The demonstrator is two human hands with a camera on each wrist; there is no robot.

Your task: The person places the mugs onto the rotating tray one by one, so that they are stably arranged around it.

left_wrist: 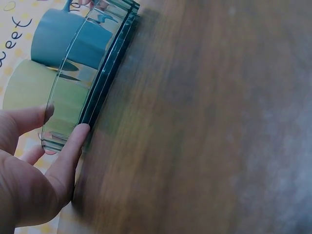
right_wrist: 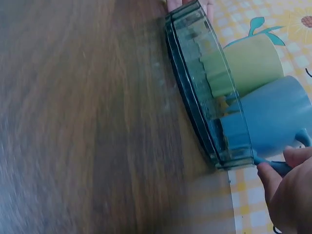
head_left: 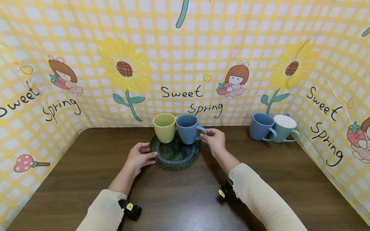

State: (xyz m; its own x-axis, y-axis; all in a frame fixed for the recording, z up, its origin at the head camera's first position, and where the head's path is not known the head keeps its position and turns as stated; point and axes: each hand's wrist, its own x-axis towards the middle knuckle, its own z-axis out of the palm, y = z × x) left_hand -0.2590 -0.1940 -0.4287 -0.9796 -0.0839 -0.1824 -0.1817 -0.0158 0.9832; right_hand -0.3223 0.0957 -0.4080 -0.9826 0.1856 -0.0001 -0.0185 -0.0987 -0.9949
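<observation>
A round, see-through dark green tray (head_left: 176, 160) with a raised wall lies on the table. Inside it, toward the back, a light green mug (head_left: 164, 130) and a blue mug (head_left: 188, 131) stand upright side by side. My right hand (head_left: 215, 141) pinches the blue mug's handle at the tray's right side. At the left side my left hand (head_left: 140, 158) grips the tray's wall, its thumb over the rim (left_wrist: 48, 122) and a finger low on the outside. The tray wall partly covers both mugs in the wrist views.
At the back right of the brown wooden table (head_left: 179, 205) stand another blue mug (head_left: 260, 126) and a teal mug (head_left: 281, 130) with a white inside, close together. A yellow checked cloth (head_left: 185, 57) hangs along the back and both sides.
</observation>
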